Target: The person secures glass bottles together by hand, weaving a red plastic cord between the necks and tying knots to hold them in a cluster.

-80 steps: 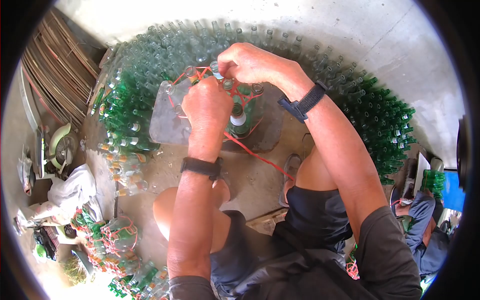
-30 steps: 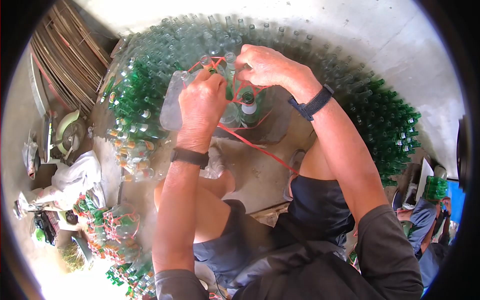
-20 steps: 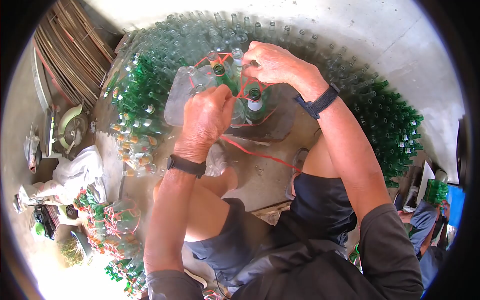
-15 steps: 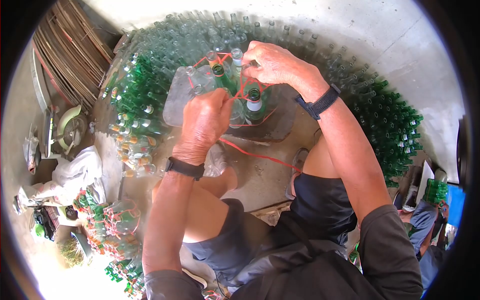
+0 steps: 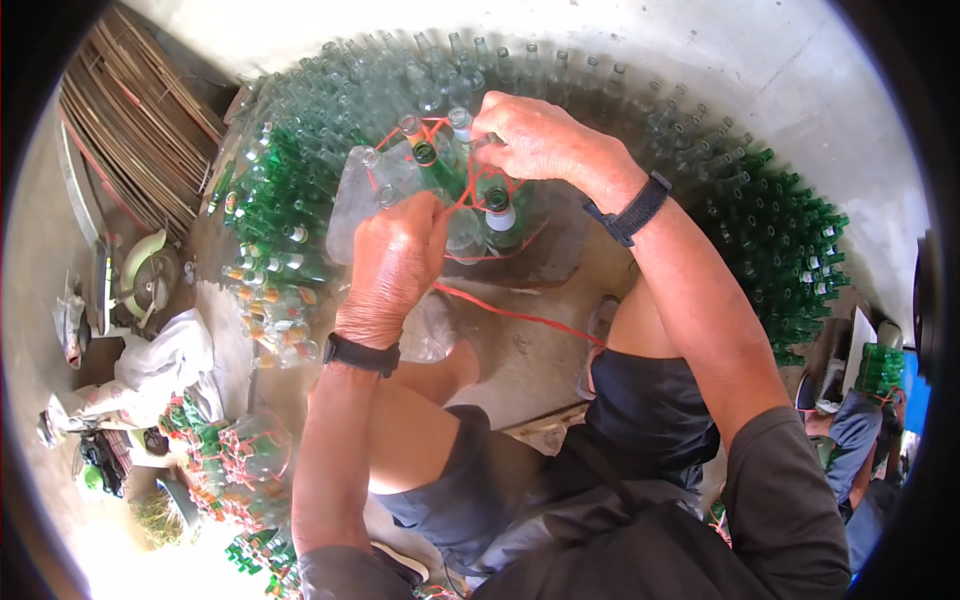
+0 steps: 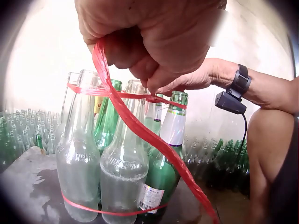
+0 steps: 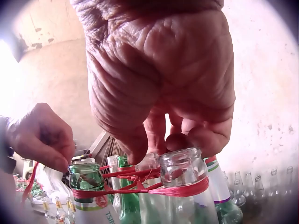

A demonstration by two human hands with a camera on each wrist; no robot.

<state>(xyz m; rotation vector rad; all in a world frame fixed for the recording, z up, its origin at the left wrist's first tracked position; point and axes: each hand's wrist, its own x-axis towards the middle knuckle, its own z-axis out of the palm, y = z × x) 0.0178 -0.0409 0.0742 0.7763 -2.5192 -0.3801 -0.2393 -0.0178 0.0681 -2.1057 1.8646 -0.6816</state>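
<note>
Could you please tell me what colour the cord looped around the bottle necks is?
The cord is red, showing best in the left wrist view.

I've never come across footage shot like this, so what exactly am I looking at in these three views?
There's no machine: a person works bare-handed. The wide picture looks down from a camera on the head; the two close ones come from wrist cameras, left then right. On a grey slab stands a group of clear and green glass bottles, looped with red strip. The left hand holds some of that strip. The right hand is at the bottle necks; whether it grips anything is unclear. More bottles stand around.
</note>
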